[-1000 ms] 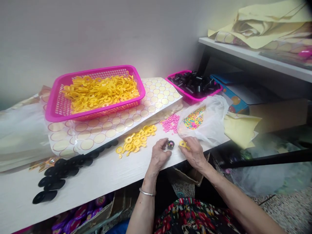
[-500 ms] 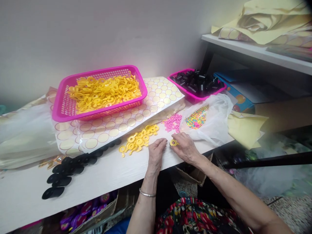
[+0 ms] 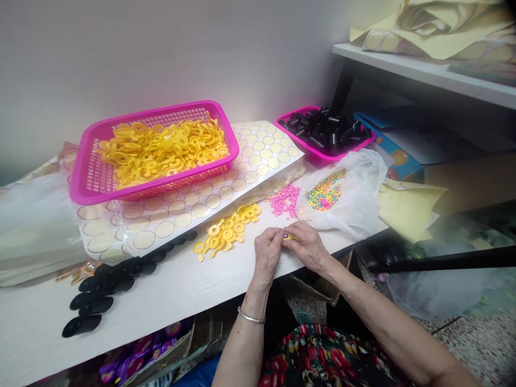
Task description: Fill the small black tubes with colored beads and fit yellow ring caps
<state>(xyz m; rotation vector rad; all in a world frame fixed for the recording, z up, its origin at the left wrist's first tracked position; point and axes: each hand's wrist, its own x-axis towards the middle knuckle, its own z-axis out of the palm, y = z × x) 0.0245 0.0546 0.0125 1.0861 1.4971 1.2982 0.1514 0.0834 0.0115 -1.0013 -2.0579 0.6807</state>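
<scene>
My right hand (image 3: pixel 309 248) grips a small yellow plastic ring piece (image 3: pixel 289 236) between thumb and fingers, just above the table's front part. A pinkish spot shows in the ring's hole. My left hand (image 3: pixel 268 251) is closed, its fingertips meeting the left side of the same ring piece and partly hiding it. Left of my hands lies a loose heap of yellow ring pieces (image 3: pixel 227 232). Beyond the hands is a pile of small pink bits (image 3: pixel 285 201), beside a clear plastic bag (image 3: pixel 358 196) of colourful beads (image 3: pixel 325 191).
A large pink basket (image 3: pixel 155 192) of yellow pieces stands on sticker sheets (image 3: pixel 197 207). Farther right, another pink basket (image 3: pixel 322 159) holds black cylinders (image 3: pixel 332 134). Black slant-cut tubes (image 3: pixel 94 303) line the table's left. A white shelf (image 3: pixel 427 78) juts out at upper right.
My left hand has moved right to meet the yellow ring piece in my right hand. The ring has tilted, and the view has shifted slightly.
</scene>
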